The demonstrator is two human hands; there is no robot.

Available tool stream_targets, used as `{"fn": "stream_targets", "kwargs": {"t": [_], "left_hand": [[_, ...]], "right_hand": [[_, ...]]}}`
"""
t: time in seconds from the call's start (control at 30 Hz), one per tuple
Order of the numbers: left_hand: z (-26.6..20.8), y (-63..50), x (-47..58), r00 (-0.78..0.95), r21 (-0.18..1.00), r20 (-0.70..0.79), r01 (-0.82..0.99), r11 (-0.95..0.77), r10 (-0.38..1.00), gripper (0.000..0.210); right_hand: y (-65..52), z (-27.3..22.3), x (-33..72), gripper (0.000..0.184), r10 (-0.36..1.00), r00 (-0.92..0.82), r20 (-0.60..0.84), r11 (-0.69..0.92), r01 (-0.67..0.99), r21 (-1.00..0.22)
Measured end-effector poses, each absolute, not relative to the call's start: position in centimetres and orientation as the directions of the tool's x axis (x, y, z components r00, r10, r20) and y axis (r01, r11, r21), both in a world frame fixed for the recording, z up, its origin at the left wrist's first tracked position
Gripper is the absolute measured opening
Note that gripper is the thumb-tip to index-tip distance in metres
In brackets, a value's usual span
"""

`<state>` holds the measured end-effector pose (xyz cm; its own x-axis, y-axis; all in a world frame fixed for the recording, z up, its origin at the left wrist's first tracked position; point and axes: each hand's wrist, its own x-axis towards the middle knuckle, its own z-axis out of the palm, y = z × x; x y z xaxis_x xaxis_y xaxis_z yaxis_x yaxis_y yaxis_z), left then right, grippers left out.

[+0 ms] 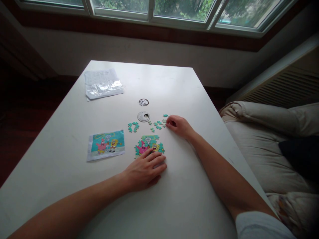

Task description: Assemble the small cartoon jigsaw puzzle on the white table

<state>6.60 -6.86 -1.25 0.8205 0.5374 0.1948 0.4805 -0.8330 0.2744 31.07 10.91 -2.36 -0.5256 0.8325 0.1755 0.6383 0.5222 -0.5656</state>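
Observation:
A partly assembled jigsaw puzzle [148, 141] with cartoon figures lies on the white table. My left hand [147, 167] rests flat over its lower edge, fingers stretched out, hiding that part. Beyond the puzzle, several loose teal puzzle pieces [158, 124] are scattered. At their right end my right hand [180, 126] has thumb and fingertips closed together at a pale green puzzle piece [163, 121]. Another small group of loose pieces [133, 126] sits farther left. Left of the puzzle is a reference picture sheet [107, 145] with the same cartoon figures.
A clear plastic bag with paper [103, 84] lies at the table's far left. Two round fittings, a cable hole [143, 102] and a metal ring [142, 117], are set in the white table [62, 139]. A beige padded seat [254, 139] stands to the right.

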Motion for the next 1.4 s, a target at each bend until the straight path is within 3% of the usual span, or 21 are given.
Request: {"fn": "stream_targets", "kwargs": {"t": [1.4], "left_hand": [[-1.36,-6.88,6.61,0.812,0.294,0.199,0.485,-0.824,0.549,0.035]], "right_hand": [[10.57,-2.83,30.48,0.007,0.862,-0.451,0.233,0.502,0.689,-0.523]]}}
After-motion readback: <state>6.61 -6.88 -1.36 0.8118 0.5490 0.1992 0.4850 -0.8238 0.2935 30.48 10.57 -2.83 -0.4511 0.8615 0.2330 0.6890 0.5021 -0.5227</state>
